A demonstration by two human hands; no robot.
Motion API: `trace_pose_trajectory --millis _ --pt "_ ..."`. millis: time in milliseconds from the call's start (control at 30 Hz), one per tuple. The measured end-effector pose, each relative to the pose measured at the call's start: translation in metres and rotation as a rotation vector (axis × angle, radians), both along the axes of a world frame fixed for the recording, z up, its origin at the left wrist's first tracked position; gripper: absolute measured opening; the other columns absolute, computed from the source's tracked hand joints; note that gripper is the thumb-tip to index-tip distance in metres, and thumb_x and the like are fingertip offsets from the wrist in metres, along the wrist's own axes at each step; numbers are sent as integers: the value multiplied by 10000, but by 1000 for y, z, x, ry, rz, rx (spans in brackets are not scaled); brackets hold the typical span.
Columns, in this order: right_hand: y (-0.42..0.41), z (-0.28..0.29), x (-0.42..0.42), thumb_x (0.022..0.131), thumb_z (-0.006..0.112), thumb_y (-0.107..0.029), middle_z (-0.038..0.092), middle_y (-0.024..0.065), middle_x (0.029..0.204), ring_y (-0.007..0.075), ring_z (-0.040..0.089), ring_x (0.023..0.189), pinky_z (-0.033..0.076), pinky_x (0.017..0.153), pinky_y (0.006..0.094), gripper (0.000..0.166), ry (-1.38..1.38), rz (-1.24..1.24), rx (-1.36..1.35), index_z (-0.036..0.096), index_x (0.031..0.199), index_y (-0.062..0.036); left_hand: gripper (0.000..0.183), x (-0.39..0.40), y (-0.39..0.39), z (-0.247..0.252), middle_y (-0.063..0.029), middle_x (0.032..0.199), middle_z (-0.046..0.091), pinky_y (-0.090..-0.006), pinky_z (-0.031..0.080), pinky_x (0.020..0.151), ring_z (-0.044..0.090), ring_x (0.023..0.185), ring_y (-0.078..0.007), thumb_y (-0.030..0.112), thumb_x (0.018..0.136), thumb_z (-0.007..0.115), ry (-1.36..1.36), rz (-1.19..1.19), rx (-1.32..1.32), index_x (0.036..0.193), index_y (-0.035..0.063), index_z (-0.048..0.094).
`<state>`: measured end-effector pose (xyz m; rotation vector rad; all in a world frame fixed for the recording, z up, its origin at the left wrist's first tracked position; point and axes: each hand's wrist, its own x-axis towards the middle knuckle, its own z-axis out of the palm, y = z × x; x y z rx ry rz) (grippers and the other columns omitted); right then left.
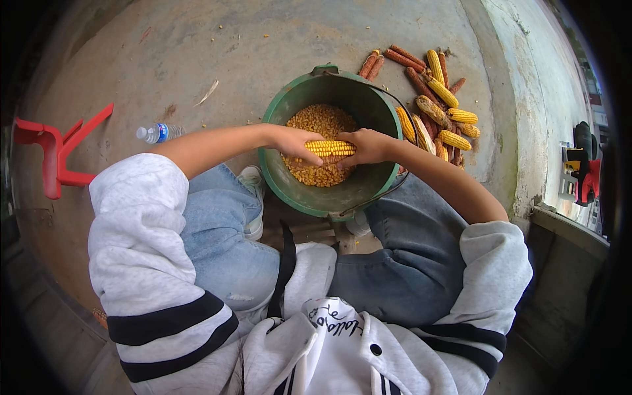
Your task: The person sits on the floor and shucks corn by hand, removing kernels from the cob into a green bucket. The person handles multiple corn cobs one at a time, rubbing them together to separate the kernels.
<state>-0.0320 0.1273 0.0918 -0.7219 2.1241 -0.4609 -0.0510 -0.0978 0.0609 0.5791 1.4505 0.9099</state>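
A green plastic bucket (331,206) with a wire handle stands between my knees, and loose yellow corn kernels (321,118) lie at its bottom. Over the kernels, inside the rim, I hold a yellow corn cob (332,148) level between both hands. My left hand (297,143) grips the cob's left end, with fingers partly hidden below it. The right end is held by my right hand (368,146). To the right of the bucket lies a pile of full yellow cobs (455,140) mixed with bare reddish cobs (420,85).
A plastic water bottle (159,133) lies on the concrete floor at the left, near a red plastic stool (61,153). A dry husk piece (210,92) and scattered kernels lie beyond. A low whitish wall (531,98) runs along the right side.
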Motion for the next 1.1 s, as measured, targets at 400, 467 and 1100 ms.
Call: trace_pose_trajectory --millis 400,467,1100 --pt "6 -7 0 716 654 -528 637 218 853 378 611 845 470 775 448 638 67 42 -8 512 1160 -93 864 -9 -7 -16 -158 1179 521 -340 437 870 538 1046 -223 259 739 729 15 -95 119 1392 39 207" --pt "7 -8 2 720 649 -527 637 217 856 376 612 846 471 774 450 632 75 36 12 509 1161 -95 832 -2 -1 -8 -159 1221 488 -332 412 917 493 1108 -228 222 735 730 229 -182 106 1363 4 229" --pt "0 -8 12 749 610 -532 640 185 825 362 624 803 496 709 449 556 222 29 62 502 1077 -97 832 4 -3 -8 -167 1153 525 -352 426 890 523 1069 -266 210 699 762 472 -175 -11 1335 4 266"
